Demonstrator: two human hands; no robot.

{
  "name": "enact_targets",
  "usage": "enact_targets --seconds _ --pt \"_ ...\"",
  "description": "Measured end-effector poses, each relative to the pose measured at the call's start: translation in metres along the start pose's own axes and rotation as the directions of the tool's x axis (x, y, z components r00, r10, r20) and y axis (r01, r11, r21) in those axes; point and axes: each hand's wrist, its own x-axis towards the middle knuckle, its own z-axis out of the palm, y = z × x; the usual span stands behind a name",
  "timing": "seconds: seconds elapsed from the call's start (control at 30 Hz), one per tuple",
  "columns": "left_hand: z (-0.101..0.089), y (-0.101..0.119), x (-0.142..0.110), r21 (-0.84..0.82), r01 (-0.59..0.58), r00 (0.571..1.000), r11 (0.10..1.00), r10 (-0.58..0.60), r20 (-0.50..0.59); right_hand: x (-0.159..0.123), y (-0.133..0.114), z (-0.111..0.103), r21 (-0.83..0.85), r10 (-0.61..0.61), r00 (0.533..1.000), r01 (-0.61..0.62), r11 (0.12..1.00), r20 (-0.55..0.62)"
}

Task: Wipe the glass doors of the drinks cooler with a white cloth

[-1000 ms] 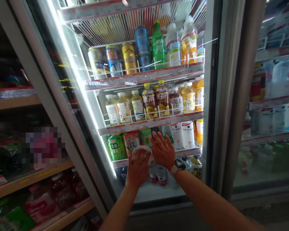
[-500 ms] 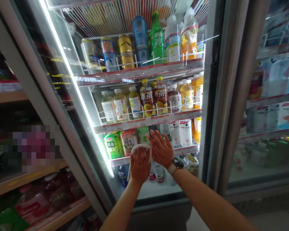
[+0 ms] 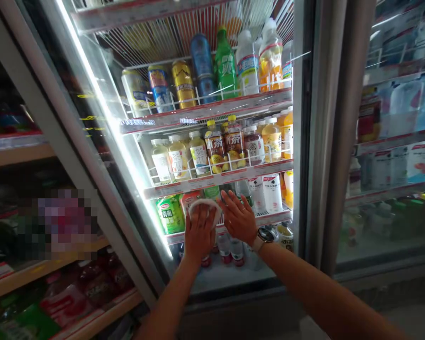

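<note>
My left hand [image 3: 200, 231] lies with extended fingers on a white cloth [image 3: 206, 204], holding it against the glass door of a lit drinks fridge. Part of the cloth is hidden beneath the hand. Close by on the right, my right hand [image 3: 238, 217] rests on the glass with its fingers spread, holding nothing. A watch [image 3: 264, 237] is strapped on that wrist. Behind the glass near my hands are a green bottle [image 3: 170, 215], a partly covered red-labelled bottle [image 3: 188, 199] and white-labelled bottles [image 3: 272, 192].
Higher shelves hold tea bottles [image 3: 198, 151], drink cans [image 3: 183, 85] and a green soda bottle [image 3: 226, 63]. A vertical metal door frame [image 3: 343, 132] stands to the right, with another fridge section beyond. On the left are wooden shelves [image 3: 17, 278] with bottled drinks.
My left hand and the cloth have slid up and left over the glass, now covering part of the red-labelled bottle. My right hand stays at nearly the same spot. The view has shifted slightly.
</note>
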Motion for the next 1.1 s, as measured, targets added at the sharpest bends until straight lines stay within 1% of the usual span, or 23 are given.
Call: enact_targets --seconds 0.07,0.13,0.17,0.23,0.27,0.33,0.4,0.47,0.57,0.63,0.67,0.7,0.77,0.9,0.97,1.03,1.1 --pt "-0.006 -0.002 0.04 -0.007 0.045 0.997 0.999 -0.045 -0.062 -0.001 0.009 -0.012 0.021 -0.026 0.999 0.025 0.999 0.042" --pt "-0.006 0.004 0.067 -0.028 0.073 0.991 0.997 -0.076 -0.109 -0.005 0.021 -0.023 0.008 0.024 0.999 -0.025 1.0 0.036" --pt "-0.004 0.011 0.075 -0.036 0.073 0.99 0.997 -0.077 -0.118 -0.009 0.028 -0.026 -0.011 0.076 0.997 -0.076 0.997 0.019" --pt "0.004 0.027 0.079 -0.045 0.047 0.993 0.998 -0.051 -0.104 -0.018 0.042 -0.028 -0.056 0.161 0.987 -0.161 0.985 -0.005" --pt "0.01 0.037 0.076 -0.045 0.029 0.995 0.999 -0.033 -0.091 -0.024 0.048 -0.027 -0.076 0.174 0.985 -0.174 0.982 -0.005" --pt "0.021 0.054 0.062 -0.041 -0.005 0.997 0.999 0.002 -0.071 -0.035 0.058 -0.022 -0.106 0.149 0.989 -0.147 0.983 0.004" --pt "0.031 0.068 0.04 -0.04 -0.033 0.998 0.999 0.031 -0.058 -0.044 0.063 -0.017 -0.126 0.111 0.994 -0.11 0.986 0.002" --pt "0.039 0.077 0.013 -0.047 -0.072 0.997 0.996 0.07 -0.039 -0.049 0.065 -0.012 -0.136 0.104 0.995 -0.104 0.985 -0.01" --pt "0.047 0.083 -0.024 -0.066 -0.123 0.992 0.99 0.124 -0.003 -0.051 0.065 -0.01 -0.135 0.113 0.993 -0.114 0.984 -0.015" --pt "0.048 0.082 -0.036 -0.075 -0.147 0.989 0.986 0.148 0.013 -0.05 0.064 -0.011 -0.134 0.114 0.993 -0.115 0.984 -0.016" --pt "0.047 0.08 -0.035 -0.078 -0.159 0.987 0.984 0.161 0.018 -0.049 0.064 -0.011 -0.135 0.115 0.993 -0.116 0.984 -0.018" --pt "0.044 0.077 -0.03 -0.08 -0.169 0.985 0.982 0.171 0.018 -0.049 0.064 -0.011 -0.137 0.113 0.993 -0.115 0.984 -0.022" --pt "0.037 0.07 -0.005 -0.083 -0.154 0.988 0.985 0.154 -0.001 -0.048 0.064 -0.012 -0.137 0.108 0.994 -0.112 0.984 -0.033" --pt "0.02 0.061 0.071 -0.095 -0.022 0.996 0.995 0.013 -0.094 -0.049 0.063 -0.012 -0.131 0.118 0.992 -0.123 0.984 -0.04" --pt "0.017 0.063 0.098 -0.104 0.02 0.992 0.994 -0.033 -0.123 -0.05 0.062 -0.011 -0.125 0.128 0.991 -0.131 0.983 -0.033" --pt "0.018 0.068 0.107 -0.108 0.025 0.991 0.994 -0.039 -0.129 -0.05 0.063 -0.01 -0.122 0.129 0.991 -0.133 0.984 -0.035" --pt "0.022 0.076 0.099 -0.1 -0.008 0.993 0.995 -0.004 -0.117 -0.05 0.063 -0.009 -0.12 0.119 0.991 -0.125 0.985 -0.052"
